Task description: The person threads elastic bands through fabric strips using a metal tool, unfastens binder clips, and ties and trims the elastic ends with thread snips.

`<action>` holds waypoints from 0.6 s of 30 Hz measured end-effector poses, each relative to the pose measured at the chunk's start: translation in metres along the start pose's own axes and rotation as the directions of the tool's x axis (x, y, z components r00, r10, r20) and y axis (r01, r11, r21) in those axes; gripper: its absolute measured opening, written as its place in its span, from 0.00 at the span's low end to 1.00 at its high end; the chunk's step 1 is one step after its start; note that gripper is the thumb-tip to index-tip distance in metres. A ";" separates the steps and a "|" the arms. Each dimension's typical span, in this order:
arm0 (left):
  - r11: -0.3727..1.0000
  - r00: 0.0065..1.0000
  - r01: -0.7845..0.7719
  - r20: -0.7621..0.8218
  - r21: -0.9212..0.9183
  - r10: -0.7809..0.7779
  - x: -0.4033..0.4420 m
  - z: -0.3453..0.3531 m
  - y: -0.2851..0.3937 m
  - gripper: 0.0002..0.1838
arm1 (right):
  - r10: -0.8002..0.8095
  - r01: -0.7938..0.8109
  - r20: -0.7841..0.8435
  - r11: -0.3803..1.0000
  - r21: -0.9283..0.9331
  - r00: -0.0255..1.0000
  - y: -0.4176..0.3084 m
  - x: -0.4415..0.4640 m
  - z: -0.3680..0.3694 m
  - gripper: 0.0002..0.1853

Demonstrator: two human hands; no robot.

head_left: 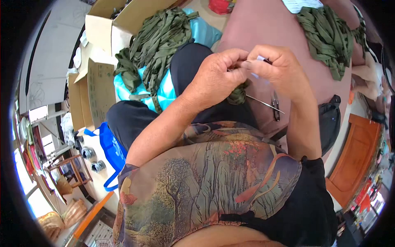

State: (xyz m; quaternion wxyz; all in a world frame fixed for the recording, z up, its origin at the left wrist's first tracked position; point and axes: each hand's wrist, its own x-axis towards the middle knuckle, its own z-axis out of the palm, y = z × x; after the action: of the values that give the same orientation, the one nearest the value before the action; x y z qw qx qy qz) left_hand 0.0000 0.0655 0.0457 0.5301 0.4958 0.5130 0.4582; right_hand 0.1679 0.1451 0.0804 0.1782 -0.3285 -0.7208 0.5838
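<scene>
Printed shirt (205,181) nearest, green cloth (237,96) shows beneath left grip (217,73).

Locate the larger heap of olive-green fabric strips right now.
In the head view, the larger olive-green heap lies at upper left, on shiny turquoise material, between an open cardboard box and the person's dark-clad knee.

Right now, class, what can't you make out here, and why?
In the head view:
What lies between left hand and right hand: hidden by fingers.
Pale sheet: far end cut off by top edge, marks too small.
Red object: cut off by top edge.
</scene>
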 end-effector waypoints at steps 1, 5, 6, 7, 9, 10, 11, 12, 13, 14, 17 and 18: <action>0.997 1.000 0.021 -0.005 -0.068 -0.021 0.007 0.003 -0.002 0.10 | 0.046 -0.046 0.005 0.997 0.062 0.999 -0.004 -0.002 -0.011 0.07; 0.980 0.993 0.109 -0.020 -0.167 -0.114 0.024 0.011 -0.029 0.07 | 0.102 -0.035 -0.300 0.974 0.222 0.948 0.017 -0.014 -0.050 0.10; 0.983 0.991 0.130 -0.002 -0.127 -0.132 0.023 0.013 -0.029 0.07 | 0.084 0.047 -0.394 0.949 0.311 0.915 0.024 -0.015 -0.056 0.12; 0.985 0.988 0.152 0.018 -0.086 -0.151 0.022 0.016 -0.030 0.07 | 0.070 0.086 -0.442 0.942 0.324 0.894 0.028 -0.016 -0.060 0.12; 0.976 0.988 0.137 0.092 -0.169 -0.123 0.023 0.021 -0.033 0.07 | 0.048 0.166 -0.538 0.925 0.342 0.841 0.032 -0.019 -0.069 0.11; 0.972 0.984 0.141 0.135 -0.186 -0.116 0.024 0.021 -0.033 0.08 | 0.040 0.187 -0.536 0.913 0.363 0.843 0.033 -0.020 -0.070 0.11; 0.969 0.979 0.143 0.175 -0.203 -0.108 0.025 0.022 -0.032 0.08 | 0.030 0.209 -0.532 0.899 0.384 0.846 0.032 -0.019 -0.069 0.11; 0.971 0.971 0.166 0.201 -0.172 -0.130 0.026 0.024 -0.031 0.08 | 0.019 0.232 -0.527 0.883 0.407 0.850 0.030 -0.017 -0.068 0.11; 0.969 0.971 0.160 0.209 -0.186 -0.120 0.027 0.026 -0.029 0.08 | 0.004 0.233 -0.513 0.887 0.398 0.859 0.028 -0.017 -0.068 0.11; 0.967 0.970 0.158 0.213 -0.200 -0.114 0.027 0.029 -0.027 0.08 | -0.008 0.232 -0.494 0.890 0.392 0.869 0.027 -0.016 -0.067 0.11; 0.974 0.966 0.170 0.219 -0.147 -0.136 0.029 0.031 -0.007 0.09 | -0.015 0.194 -0.422 0.902 0.385 0.906 0.021 -0.012 -0.060 0.11; 0.974 0.970 0.148 0.215 -0.171 -0.110 0.032 0.033 -0.006 0.10 | -0.012 0.176 -0.397 0.908 0.381 0.918 0.017 -0.011 -0.057 0.11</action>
State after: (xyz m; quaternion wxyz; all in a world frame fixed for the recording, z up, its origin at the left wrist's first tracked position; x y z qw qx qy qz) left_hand 0.0344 0.0952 0.0362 0.6526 0.4540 0.4423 0.4152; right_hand 0.2174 0.1808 0.0797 0.4097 -0.3563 -0.5484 0.6360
